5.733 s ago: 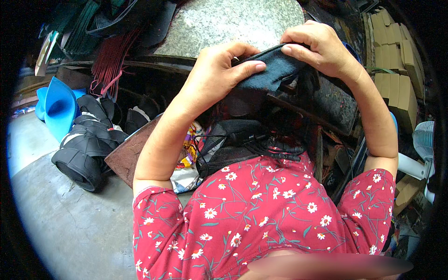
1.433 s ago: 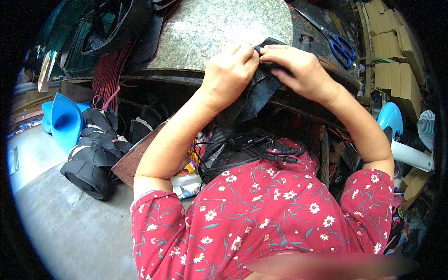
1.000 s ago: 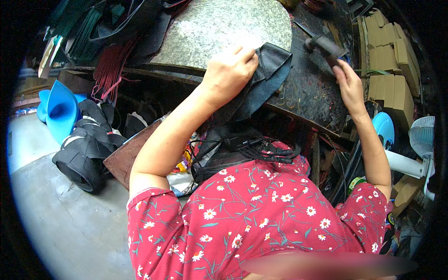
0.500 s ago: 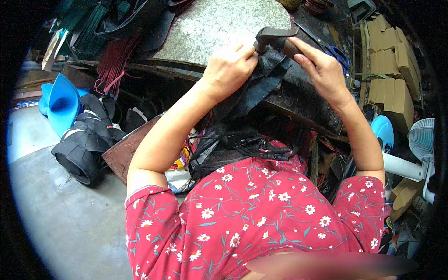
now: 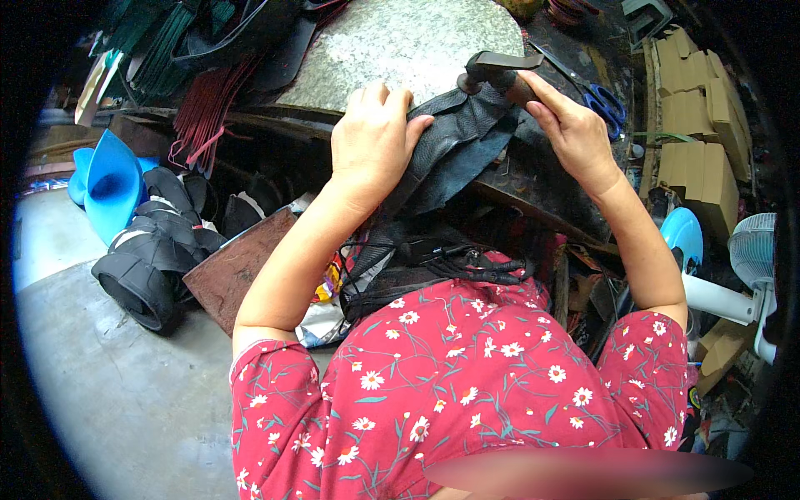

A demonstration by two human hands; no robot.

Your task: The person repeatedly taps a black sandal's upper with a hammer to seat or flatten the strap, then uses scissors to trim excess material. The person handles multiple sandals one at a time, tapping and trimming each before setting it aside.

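My right hand (image 5: pixel 575 133) is closed around the brown handle of a hammer (image 5: pixel 502 67) with a dark, curved head. The hammer's round face rests on or just over a black leather piece (image 5: pixel 462 137), which drapes off the front edge of a grey stone slab (image 5: pixel 400 42). At the leather's left edge is my left hand (image 5: pixel 372 137), its fingers curled over the slab's edge and its thumb against the leather. The undersides of these fingers are hidden.
Scissors with blue handles (image 5: pixel 604 108) lie right of the slab. Dark straps and red strips (image 5: pixel 208 108) hang at the left. Black shoe-like pieces (image 5: pixel 154 258) and a blue curved piece (image 5: pixel 114 183) sit at left. Cardboard boxes (image 5: pixel 696 167) and a fan (image 5: pixel 754 250) stand right.
My left hand has moved left and down from beside the hammer head, turning its back up. More of the leather shows. The hammer has shifted slightly right.
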